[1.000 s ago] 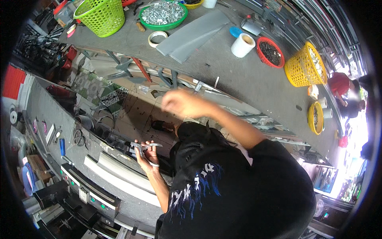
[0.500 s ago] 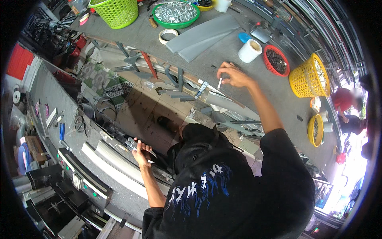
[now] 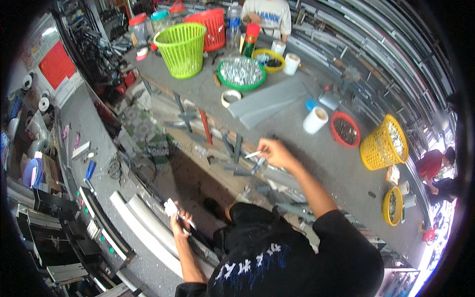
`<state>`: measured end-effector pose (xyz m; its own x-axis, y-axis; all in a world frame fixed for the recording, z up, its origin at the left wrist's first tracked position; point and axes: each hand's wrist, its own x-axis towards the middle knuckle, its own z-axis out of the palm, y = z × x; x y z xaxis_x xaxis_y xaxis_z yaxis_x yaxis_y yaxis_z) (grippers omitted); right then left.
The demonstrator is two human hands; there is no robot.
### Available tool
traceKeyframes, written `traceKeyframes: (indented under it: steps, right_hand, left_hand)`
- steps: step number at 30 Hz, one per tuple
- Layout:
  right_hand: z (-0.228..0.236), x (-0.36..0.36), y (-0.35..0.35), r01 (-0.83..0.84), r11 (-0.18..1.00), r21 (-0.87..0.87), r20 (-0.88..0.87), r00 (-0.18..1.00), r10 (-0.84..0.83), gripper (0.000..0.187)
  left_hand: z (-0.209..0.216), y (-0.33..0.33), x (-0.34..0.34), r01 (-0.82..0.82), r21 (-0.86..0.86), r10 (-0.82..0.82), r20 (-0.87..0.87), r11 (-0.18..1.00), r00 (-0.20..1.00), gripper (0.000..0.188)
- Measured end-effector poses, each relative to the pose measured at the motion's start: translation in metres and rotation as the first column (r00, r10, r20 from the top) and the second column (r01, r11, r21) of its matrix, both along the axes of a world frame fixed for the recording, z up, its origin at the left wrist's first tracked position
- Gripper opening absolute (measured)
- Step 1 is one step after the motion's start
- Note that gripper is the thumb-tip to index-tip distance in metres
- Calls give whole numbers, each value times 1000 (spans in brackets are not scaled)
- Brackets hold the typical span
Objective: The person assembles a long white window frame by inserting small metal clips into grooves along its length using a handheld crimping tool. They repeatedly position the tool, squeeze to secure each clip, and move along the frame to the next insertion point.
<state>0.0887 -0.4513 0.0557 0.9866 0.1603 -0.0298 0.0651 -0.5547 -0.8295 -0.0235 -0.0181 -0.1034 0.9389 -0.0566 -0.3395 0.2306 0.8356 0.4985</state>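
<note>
- My own head and black shirt (image 3: 292,257) are filling the near middle, hiding my lap and part of the dark gap under the table (image 3: 341,168).
- My left hand (image 3: 179,219) is sitting low at the near left, its grip curling around a small pale metal piece (image 3: 170,207); the piece is poking out above my fingers, and I cannot tell its exact shape.
- My right hand (image 3: 274,152) is reaching out to the table's near edge, its grip pinching a thin silvery pin (image 3: 253,155) that is pointing left from my fingertips.
- Just under that pin, grey metal brackets (image 3: 232,148) are standing along the table edge; their details are blurring together.
- A red square sign (image 3: 57,64) is hanging on the far left wall, its writing too small to make out.
- A green basket (image 3: 182,48) and a red basket (image 3: 210,27) are standing at the far end, with a green bowl of silvery parts (image 3: 241,73) just right of them.
- A white cup (image 3: 315,120), a red dish (image 3: 345,129) and a yellow basket (image 3: 385,143) are lining up on the right.
- Another person in a pale shirt (image 3: 267,15) is being cut off by the top rim.
</note>
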Motion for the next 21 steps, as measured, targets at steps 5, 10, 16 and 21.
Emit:
traceKeyframes:
  steps: [5,10,16,21]
  right_hand:
    - [-6,22,72,-87,993,74,14,996,86,20]
    - [-11,32,113,-94,965,245,8,995,95,14]
    - [-12,43,132,-111,785,610,-149,957,251,16]
    - [-19,57,150,-10,812,584,-157,980,125,15]
  left_hand:
    - [-11,8,-1,26,-98,-15,118,995,993,38]
    - [-15,9,-2,4,-111,13,154,994,988,37]
    - [-15,7,0,-26,-130,49,177,991,983,38]
    - [-13,6,1,-45,-132,71,204,990,976,37]
